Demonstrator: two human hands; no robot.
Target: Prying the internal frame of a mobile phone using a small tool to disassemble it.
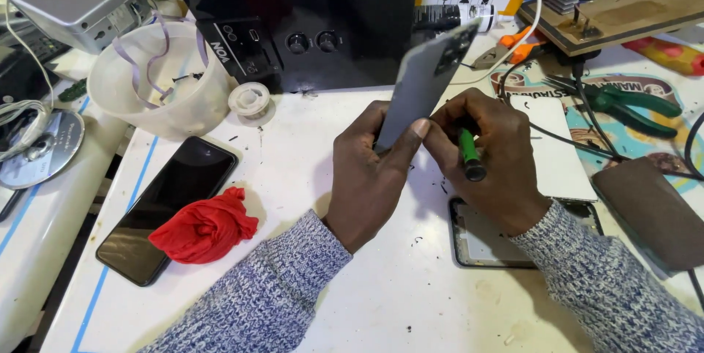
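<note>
My left hand [367, 170] grips the lower end of a grey phone back cover [425, 78], held upright and tilted away over the white table [293, 148]. My right hand [488, 155] touches the cover's lower edge with its fingertips and also holds a green and black screwdriver [469, 156] pointing down. Below my right wrist lies an opened phone frame [484, 239], partly hidden by my sleeve.
A black phone [165, 206] and a red cloth [205, 228] lie at the left. A white plastic bowl [158, 85], a solder spool [251, 100], a black box [308, 16], green pliers [631, 104], a white panel [554, 148] and a brown case [653, 210] surround the work spot.
</note>
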